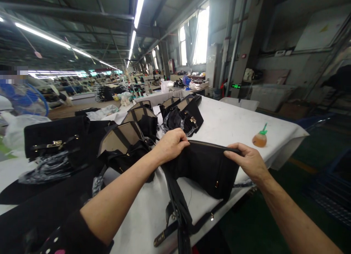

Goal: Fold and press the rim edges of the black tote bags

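A black handbag (204, 168) stands on the white table (230, 122) right in front of me, its strap (178, 206) trailing over the near edge. My left hand (171, 144) is closed on the left end of the bag's top rim. My right hand (246, 159) pinches the right end of the same rim. The bag's opening lies between the two hands.
Several black and tan handbags (137, 126) lie in a row behind the held bag. Another black bag with gold hardware (55, 139) sits at the left. A small orange bottle with a green cap (260, 138) stands near the table's right corner. A blue fan (26, 100) is at the far left.
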A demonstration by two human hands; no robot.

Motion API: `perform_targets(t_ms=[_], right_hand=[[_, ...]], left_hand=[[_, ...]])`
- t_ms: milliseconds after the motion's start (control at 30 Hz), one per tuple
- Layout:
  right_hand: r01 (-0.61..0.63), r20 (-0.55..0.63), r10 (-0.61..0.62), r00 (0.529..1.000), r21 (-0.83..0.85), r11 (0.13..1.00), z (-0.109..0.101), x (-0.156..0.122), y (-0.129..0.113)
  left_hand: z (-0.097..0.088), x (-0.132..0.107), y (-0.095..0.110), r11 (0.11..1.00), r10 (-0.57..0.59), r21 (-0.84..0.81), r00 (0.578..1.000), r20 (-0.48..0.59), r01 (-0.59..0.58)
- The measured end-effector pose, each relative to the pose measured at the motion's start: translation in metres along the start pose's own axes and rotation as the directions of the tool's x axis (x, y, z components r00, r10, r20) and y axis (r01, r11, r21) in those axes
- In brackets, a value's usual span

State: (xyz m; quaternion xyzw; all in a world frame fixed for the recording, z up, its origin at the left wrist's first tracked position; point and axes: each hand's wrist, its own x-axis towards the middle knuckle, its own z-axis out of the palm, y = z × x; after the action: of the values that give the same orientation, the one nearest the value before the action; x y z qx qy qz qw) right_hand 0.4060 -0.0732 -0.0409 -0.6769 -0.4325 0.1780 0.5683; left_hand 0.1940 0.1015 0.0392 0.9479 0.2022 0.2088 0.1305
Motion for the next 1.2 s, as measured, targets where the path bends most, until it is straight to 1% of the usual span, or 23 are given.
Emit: perform_targets(t_ms=[67,200,267,367,467,533,600,667,767,833,900,967,1033,1100,1200], right_hand=[[-0.011,0.007,0.011,1.000,0.019,1.000,0.000,0.004,0.001],[-0.029,0.002,0.029,1.000,0.067,0.997,0.002,0.010,0.005],[-0.011,-0.024,0.012,1.000,0.045,0.999,0.004,0.012,0.006],[0.025,-0.024,-0.027,0.999,-0.091,0.996,0.005,0.017,0.000],[0.073,0.048,-0.063,0.997,-0.255,0.964,0.006,0.023,-0.014],[0.125,0.105,-0.095,0.990,-0.330,0.936,0.008,0.027,-0.024],[0.189,0.152,-0.138,0.979,-0.405,0.895,0.011,0.032,-0.033],[0.218,0.177,-0.148,0.973,-0.499,0.839,0.013,0.036,-0.040],[0.207,0.199,-0.100,0.975,-0.639,0.741,0.015,0.043,-0.047],[0.227,0.223,-0.091,0.971,-0.722,0.654,0.018,0.048,-0.051],[0.265,0.252,-0.105,0.962,-0.775,0.573,0.023,0.053,-0.056],[0.324,0.297,-0.138,0.945,-0.784,0.530,0.031,0.056,-0.062],[0.391,0.351,-0.178,0.919,-0.763,0.515,0.042,0.058,-0.067],[0.431,0.383,-0.204,0.901,-0.736,0.522,0.050,0.060,-0.070],[0.397,0.377,-0.165,0.911,-0.696,0.598,0.053,0.063,-0.070]], left_hand=[[0.002,0.001,0.001,0.999,-0.024,0.039,1.000,-0.011,0.025],[0.005,0.002,0.002,0.995,-0.023,0.092,0.999,-0.024,0.025],[0.005,0.003,0.003,0.993,-0.035,0.108,0.999,-0.030,0.038],[0.005,0.003,0.004,0.987,-0.075,0.141,0.996,-0.055,0.082],[0.005,0.004,0.004,0.980,-0.106,0.162,0.992,-0.075,0.117],[0.005,0.004,0.004,0.977,-0.121,0.167,0.990,-0.077,0.133],[0.006,0.003,0.004,0.975,-0.134,0.170,0.988,-0.078,0.145],[0.007,0.004,0.005,0.973,-0.142,0.174,0.987,-0.076,0.153],[0.007,0.005,0.005,0.970,-0.142,0.187,0.987,-0.078,0.154],[0.007,0.005,0.004,0.965,-0.152,0.203,0.985,-0.085,0.166],[0.007,0.006,0.004,0.960,-0.167,0.212,0.982,-0.093,0.184],[0.006,0.007,0.005,0.957,-0.178,0.218,0.980,-0.092,0.194],[0.006,0.007,0.005,0.954,-0.177,0.229,0.980,-0.088,0.193],[0.007,0.006,0.005,0.951,-0.176,0.242,0.980,-0.092,0.194],[0.009,0.006,0.003,0.953,-0.164,0.243,0.982,-0.094,0.182]])
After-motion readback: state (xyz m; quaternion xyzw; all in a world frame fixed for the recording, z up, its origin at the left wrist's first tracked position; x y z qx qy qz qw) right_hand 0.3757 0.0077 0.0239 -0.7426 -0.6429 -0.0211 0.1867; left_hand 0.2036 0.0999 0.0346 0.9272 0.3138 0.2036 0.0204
